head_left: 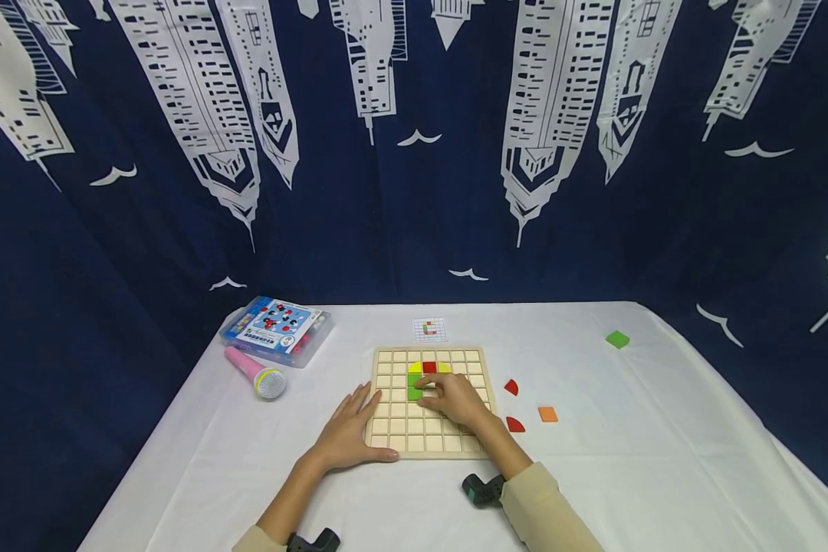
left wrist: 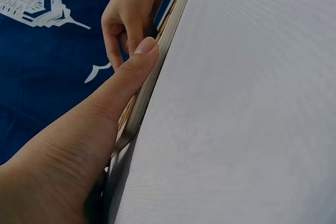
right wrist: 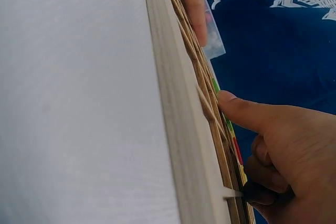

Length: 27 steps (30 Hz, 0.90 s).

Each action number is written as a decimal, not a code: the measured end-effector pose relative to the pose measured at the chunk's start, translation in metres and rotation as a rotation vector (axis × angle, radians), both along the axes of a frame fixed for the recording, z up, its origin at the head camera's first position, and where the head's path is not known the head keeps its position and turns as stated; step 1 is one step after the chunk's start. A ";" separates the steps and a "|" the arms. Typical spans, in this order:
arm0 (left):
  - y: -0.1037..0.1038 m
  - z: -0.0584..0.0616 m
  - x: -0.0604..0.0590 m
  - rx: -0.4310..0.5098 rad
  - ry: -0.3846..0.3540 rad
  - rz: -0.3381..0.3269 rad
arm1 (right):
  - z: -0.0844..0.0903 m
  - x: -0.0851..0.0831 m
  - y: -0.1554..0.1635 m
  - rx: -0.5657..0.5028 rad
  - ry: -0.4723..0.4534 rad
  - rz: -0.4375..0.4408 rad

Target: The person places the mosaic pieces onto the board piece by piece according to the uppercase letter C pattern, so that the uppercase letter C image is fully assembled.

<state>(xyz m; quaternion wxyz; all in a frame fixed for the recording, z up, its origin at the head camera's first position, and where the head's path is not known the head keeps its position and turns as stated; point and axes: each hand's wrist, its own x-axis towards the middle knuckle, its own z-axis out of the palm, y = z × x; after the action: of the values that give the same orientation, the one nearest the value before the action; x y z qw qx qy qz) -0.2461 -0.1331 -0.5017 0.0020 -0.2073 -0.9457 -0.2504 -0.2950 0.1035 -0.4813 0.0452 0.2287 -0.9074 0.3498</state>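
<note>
A wooden grid board (head_left: 386, 435) lies on the table. Set in its cells are a red square tile (head_left: 429, 367), two yellow tiles (head_left: 445, 366) and green square tiles (head_left: 415, 379) in a column. My right hand (head_left: 458, 400) reaches over the board from the right. Its index finger and thumb pinch the lower green square tile (head_left: 414, 394), partly covering it. My left hand (head_left: 348, 433) steadies the board at its lower left, fingers spread and thumb along the near edge. In the left wrist view, the left thumb (left wrist: 126, 80) rests against the board's rim.
Right of the board lie two red quarter-round tiles (head_left: 515, 425), an orange square tile (head_left: 548, 415) and, farther off, a green tile (head_left: 617, 340). A small pattern card (head_left: 429, 330) sits behind the board. A plastic case (head_left: 276, 330) and a pink toy microphone (head_left: 251, 371) are at back left.
</note>
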 end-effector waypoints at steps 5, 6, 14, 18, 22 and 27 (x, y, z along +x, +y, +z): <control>0.001 -0.003 0.001 0.002 -0.004 -0.002 | -0.001 0.003 0.005 -0.016 -0.014 -0.009; 0.001 -0.003 0.001 0.001 -0.008 -0.002 | 0.000 0.005 0.008 -0.026 -0.017 -0.010; 0.001 -0.002 -0.001 0.001 0.005 -0.008 | 0.017 0.017 0.062 -0.068 0.051 -0.106; 0.000 0.001 -0.001 0.011 0.003 -0.005 | 0.016 0.018 0.097 -0.027 0.107 -0.230; -0.001 0.002 0.000 0.003 -0.007 -0.002 | 0.011 0.017 0.120 0.059 0.122 -0.353; -0.001 0.001 -0.001 0.003 -0.002 -0.006 | 0.007 0.014 0.127 0.137 0.030 -0.431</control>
<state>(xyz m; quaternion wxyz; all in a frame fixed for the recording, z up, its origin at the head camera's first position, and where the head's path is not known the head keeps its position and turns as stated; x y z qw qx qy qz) -0.2466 -0.1337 -0.5006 0.0005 -0.2100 -0.9447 -0.2519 -0.2814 0.2307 -0.4743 0.1165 0.0374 -0.9562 0.2661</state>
